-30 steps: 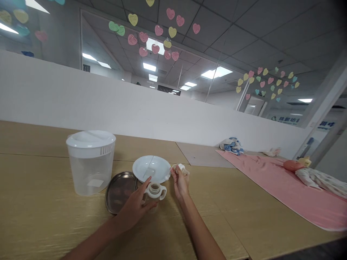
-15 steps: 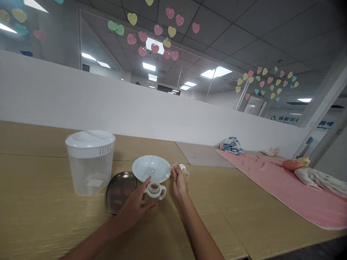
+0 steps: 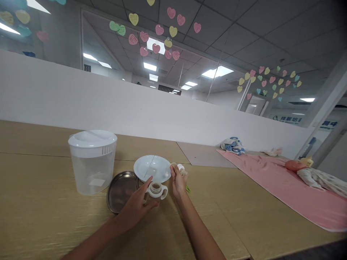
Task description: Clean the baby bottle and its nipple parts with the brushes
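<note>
My left hand [image 3: 139,202] is closed around a baby bottle [image 3: 155,192] with white side handles. The bottle stands upright with its threaded mouth uncovered. In my right hand [image 3: 178,180], fingers closed, is a small white and beige piece [image 3: 182,169]; its exact kind is unclear and the fingers partly cover it. Just behind both hands is a white bowl [image 3: 141,167] with a clear piece and a thin rod-like line in it. A green tip [image 3: 188,188] shows beside my right wrist, the rest hidden.
A clear bin with a white lid [image 3: 92,144] stands at the left, with an oval metal tray [image 3: 121,191] beside it. On the right a pink cloth [image 3: 271,177] covers the table, with a doll-like bundle [image 3: 320,178] on it. A blue and white cloth [image 3: 232,145] lies by the wall.
My right hand has shifted slightly left and down relative to the table, and the green tip beside its wrist now shows. The left hand keeps hold of the bottle.
</note>
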`<state>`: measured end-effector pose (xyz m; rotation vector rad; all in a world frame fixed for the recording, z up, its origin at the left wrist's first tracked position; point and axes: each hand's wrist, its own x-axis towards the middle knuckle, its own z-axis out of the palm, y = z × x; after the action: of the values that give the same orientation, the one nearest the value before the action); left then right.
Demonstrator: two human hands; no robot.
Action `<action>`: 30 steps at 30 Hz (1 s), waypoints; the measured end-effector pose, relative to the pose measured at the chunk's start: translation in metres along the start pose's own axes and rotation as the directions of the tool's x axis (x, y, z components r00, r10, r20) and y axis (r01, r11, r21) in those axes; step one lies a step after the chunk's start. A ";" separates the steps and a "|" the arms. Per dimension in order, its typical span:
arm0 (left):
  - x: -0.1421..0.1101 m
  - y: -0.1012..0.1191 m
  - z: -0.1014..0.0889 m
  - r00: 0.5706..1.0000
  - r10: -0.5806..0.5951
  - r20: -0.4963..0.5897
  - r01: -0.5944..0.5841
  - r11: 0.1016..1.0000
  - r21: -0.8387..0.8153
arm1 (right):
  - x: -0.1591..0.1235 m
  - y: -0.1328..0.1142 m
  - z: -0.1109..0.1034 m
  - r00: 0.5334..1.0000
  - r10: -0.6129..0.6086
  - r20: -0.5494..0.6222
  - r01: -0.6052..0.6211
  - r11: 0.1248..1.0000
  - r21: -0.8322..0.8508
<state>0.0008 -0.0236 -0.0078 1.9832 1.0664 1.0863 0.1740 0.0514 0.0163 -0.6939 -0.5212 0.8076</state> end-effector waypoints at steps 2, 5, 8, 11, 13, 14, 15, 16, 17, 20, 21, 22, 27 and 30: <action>0.000 0.000 0.000 1.000 0.000 0.007 0.001 1.000 -0.008 | 0.001 0.001 -0.001 1.000 -0.004 -0.001 0.004 1.000 -0.010; 0.000 0.000 0.000 1.000 -0.004 0.014 0.004 1.000 0.000 | 0.002 0.003 -0.001 1.000 -0.006 -0.001 0.006 1.000 -0.008; 0.000 0.001 -0.001 1.000 -0.007 0.024 0.007 1.000 0.024 | 0.003 0.004 -0.002 1.000 -0.006 -0.016 0.006 1.000 -0.021; 0.000 0.001 -0.001 1.000 -0.004 0.026 0.003 1.000 0.030 | 0.004 0.005 -0.005 0.995 -0.076 -0.061 0.068 0.989 -0.132; 0.000 0.001 -0.001 1.000 0.001 0.021 -0.001 1.000 0.027 | 0.005 0.004 -0.007 0.988 -0.151 -0.026 0.140 0.958 -0.252; 0.000 0.000 -0.001 1.000 0.002 0.021 -0.002 1.000 0.027 | 0.004 0.003 -0.007 0.984 -0.178 0.019 0.175 0.937 -0.303; 0.000 0.000 -0.001 1.000 0.002 0.022 -0.003 1.000 0.028 | 0.003 0.002 -0.008 0.978 -0.193 0.073 0.206 0.918 -0.339; 0.000 -0.001 -0.001 1.000 0.002 0.023 -0.003 1.000 0.028 | 0.002 0.001 -0.008 0.972 -0.199 0.127 0.232 0.903 -0.361; 0.000 -0.001 -0.001 1.000 0.003 0.022 -0.004 1.000 0.024 | 0.001 0.001 -0.007 0.964 -0.203 0.173 0.255 0.891 -0.376; 0.000 -0.002 0.000 1.000 0.016 0.015 -0.016 1.000 0.010 | -0.003 -0.002 -0.006 0.931 -0.210 0.299 0.329 0.838 -0.435; 0.000 -0.002 0.001 1.000 0.018 0.013 -0.018 1.000 0.008 | -0.004 -0.002 -0.006 0.916 -0.208 0.344 0.358 0.811 -0.463; 0.000 -0.003 0.001 1.000 0.019 0.012 -0.019 1.000 0.007 | -0.005 -0.003 -0.006 0.900 -0.200 0.389 0.386 0.780 -0.493; 0.000 -0.001 0.000 0.999 0.046 -0.001 -0.046 0.999 0.010 | -0.010 -0.004 -0.010 0.841 -0.094 0.534 0.455 0.657 -0.601; 0.000 0.001 -0.001 0.999 0.041 0.011 -0.041 0.999 0.011 | -0.013 -0.005 -0.011 0.832 -0.072 0.550 0.456 0.653 -0.605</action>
<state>0.0001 -0.0243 -0.0062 2.0261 1.0325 1.0916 0.1760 0.0347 0.0110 -1.1078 -1.4330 0.4491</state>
